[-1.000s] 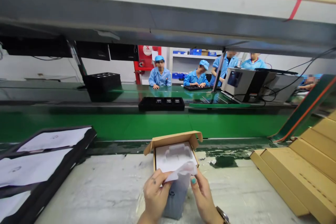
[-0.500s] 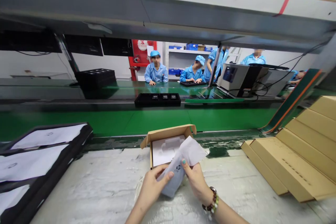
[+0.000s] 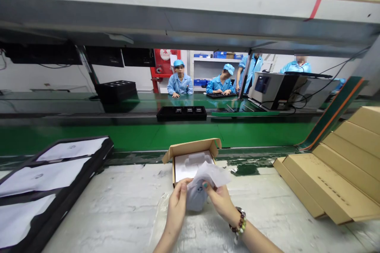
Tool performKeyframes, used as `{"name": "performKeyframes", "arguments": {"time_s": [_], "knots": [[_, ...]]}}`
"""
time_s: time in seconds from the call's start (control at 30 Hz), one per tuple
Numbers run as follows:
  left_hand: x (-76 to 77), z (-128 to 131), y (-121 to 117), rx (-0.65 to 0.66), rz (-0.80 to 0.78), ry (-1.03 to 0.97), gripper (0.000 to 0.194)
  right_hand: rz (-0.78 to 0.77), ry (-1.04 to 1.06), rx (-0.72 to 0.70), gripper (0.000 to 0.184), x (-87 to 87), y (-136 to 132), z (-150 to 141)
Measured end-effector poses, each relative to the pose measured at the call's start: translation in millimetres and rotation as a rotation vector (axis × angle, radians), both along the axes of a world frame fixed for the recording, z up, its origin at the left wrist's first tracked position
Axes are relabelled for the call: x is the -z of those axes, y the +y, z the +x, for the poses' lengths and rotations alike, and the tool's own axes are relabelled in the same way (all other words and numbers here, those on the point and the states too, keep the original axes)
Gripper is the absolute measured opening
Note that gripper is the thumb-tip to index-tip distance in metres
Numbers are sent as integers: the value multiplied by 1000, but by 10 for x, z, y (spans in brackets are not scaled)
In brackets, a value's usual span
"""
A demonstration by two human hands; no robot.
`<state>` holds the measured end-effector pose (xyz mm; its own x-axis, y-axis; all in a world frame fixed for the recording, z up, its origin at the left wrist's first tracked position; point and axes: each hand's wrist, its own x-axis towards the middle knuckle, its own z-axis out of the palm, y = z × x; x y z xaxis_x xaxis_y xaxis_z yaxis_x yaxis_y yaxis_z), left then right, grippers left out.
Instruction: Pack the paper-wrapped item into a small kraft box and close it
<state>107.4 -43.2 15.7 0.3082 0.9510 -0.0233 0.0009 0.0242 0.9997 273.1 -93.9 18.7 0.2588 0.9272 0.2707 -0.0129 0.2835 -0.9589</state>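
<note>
Both my hands are pinched on the frosted plastic pouch (image 3: 198, 193), holding it up off the bench just in front of me. Left hand (image 3: 177, 202) grips its left edge, thumb on the front face, fingers curled behind. Right hand (image 3: 220, 199) grips the right side, thumb near the printed recycling mark, beaded bracelet (image 3: 240, 223) on that wrist. The pouch top flares open into a loose white flap up and to the right. Something fills the lower part of the pouch, can't tell what.

Just beyond the pouch: small open cardboard box (image 3: 192, 157), flaps up, white moulded insert (image 3: 191, 164) seated inside. The pouch flap overlaps the box's near edge in view; can't tell if they touch.

Bench top (image 3: 118, 205) is covered with wrinkled clear film. Left: black tray (image 3: 56, 201) with white sheets in a row. Right: stack of flat cardboard blanks (image 3: 335, 166), well apart from my hands.

Past the box runs the green conveyor belt (image 3: 133, 136). Black tray with three parts (image 3: 181, 113) sits on the far lane. Grey machine with screen (image 3: 274, 89) to the right of it. Co-workers in blue coats and caps (image 3: 179, 83) are at the far side.
</note>
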Motion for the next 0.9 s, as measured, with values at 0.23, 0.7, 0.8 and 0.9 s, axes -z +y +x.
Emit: {"name": "performKeyframes", "arguments": {"time_s": [0.23,0.7,0.8,0.9], "knots": [[-94,74,178,125,91,-66,31,92,-199,-169,26,-197,-25,97],[-31,517,-67,-418,163,-65,35,65,-119,416,33,2,97,-185],[-56,542,-60,-448,236,-9,27,115,-134,478,24,-72,119,-195],[-142,431,-10,-387,368,51,11,137,-154,478,16,-115,126,-186]]}}
